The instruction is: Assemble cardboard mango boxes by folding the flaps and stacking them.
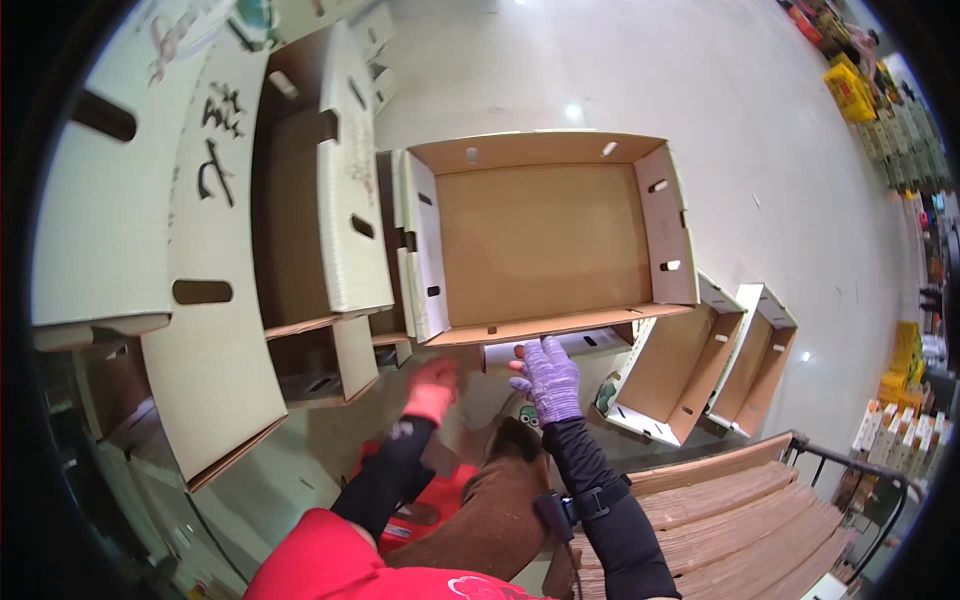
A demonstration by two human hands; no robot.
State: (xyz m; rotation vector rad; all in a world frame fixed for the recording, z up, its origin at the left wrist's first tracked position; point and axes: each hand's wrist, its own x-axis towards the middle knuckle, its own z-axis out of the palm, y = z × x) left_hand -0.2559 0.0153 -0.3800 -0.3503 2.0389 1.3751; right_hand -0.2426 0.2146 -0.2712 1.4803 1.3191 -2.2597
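An open cardboard box [540,235], brown inside with pale slotted side walls, lies bare in front of me. Just below its near edge is my right hand [548,378] in a purple knit glove. Its fingers are stretched forward and apart, with nothing seen in them. They reach close to the near wall; whether they touch it I cannot tell. My left hand [434,387], in a coral-red glove, is near the box's front left corner. Motion smears its fingers, so their shape is unclear. Under the box, part of another white-walled box [590,342] shows.
Tall white cardboard boxes [215,200] with hand slots stand stacked on the left. Two open boxes [672,375] lean at the right. A stack of flat brown cardboard [740,525] lies beside a dark metal rail [870,478]. Something red [425,505] is by my legs.
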